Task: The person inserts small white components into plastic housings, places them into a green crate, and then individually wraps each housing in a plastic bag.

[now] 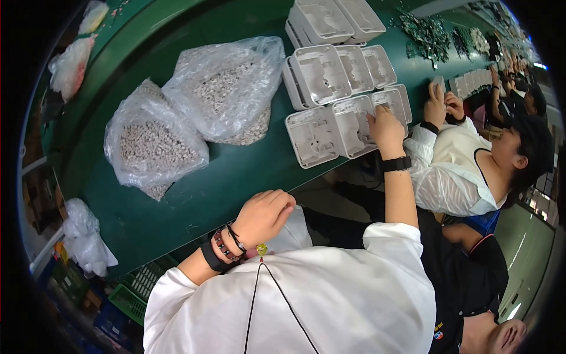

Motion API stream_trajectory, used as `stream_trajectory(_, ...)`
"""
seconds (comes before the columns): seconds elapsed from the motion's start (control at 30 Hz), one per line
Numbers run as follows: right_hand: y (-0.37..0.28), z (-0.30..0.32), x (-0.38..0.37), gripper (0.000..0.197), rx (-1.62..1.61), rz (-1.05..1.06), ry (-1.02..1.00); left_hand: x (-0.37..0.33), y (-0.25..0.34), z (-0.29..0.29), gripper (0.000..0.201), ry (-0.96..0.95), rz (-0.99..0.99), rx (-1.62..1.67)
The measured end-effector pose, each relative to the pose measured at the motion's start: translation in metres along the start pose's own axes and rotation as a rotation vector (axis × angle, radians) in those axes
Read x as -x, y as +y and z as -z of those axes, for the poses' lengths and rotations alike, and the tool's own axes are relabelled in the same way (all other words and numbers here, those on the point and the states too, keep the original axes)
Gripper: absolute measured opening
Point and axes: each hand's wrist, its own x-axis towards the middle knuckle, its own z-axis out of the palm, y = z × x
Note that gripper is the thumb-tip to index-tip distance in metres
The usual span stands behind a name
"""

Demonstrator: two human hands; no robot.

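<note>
My right hand (386,131), with a black band at the wrist, reaches over a white plastic housing (352,141) in the front row. Its fingers are bent together and dip into the housings there; what they hold, if anything, is hidden. Another open housing (312,138) sits to its left. Close to my chest, by the table's front edge, my left hand (266,215) is curled closed with its fingers drawn together. I cannot make out what lies inside it. Bracelets and a black band circle that wrist.
Two clear plastic bags, one nearer (154,141) and one farther (215,88), hold many small pale parts on the green table (236,189). More housings (321,74) stand stacked behind. A co-worker (457,159) works at right, near dark green parts (425,36). Another person (471,277) is close behind.
</note>
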Motion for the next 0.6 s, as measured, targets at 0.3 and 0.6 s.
stream_trajectory(0.3,-0.027,0.052,0.052,0.028,-0.305,0.053,0.251,0.108,-0.037,0.053,0.008,0.375,0.170,-0.115)
stream_trajectory(0.6,-0.270,0.145,0.187,0.022,-0.728,0.535,0.228,0.369,-0.048,0.031,0.021,0.879,0.390,-0.162)
